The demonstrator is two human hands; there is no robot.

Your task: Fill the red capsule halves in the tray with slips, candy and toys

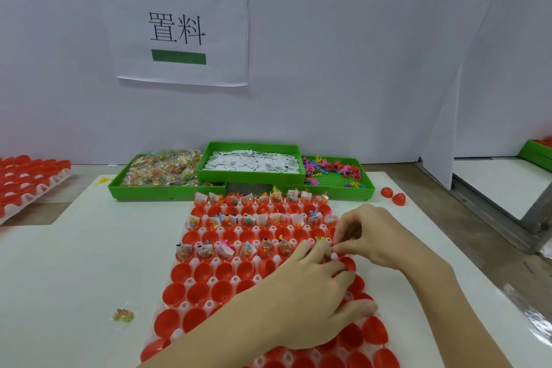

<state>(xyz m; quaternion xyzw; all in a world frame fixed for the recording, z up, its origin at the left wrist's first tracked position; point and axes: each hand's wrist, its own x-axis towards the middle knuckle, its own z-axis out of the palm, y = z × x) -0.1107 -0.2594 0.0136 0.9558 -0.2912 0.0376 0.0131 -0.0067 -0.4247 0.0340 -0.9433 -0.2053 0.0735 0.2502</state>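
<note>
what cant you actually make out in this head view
- Head view: red capsule halves at the right end of the third filled row, covered by the left hand and right hand.
- What the fingertips pinch: too small.
- Print on white paper slips in the middle green tray: too small.
- White capsule tray: near end cut off by the bottom edge.

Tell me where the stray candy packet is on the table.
In the head view, the stray candy packet lies alone on the white table, lower left, just left of the capsule tray.
</note>
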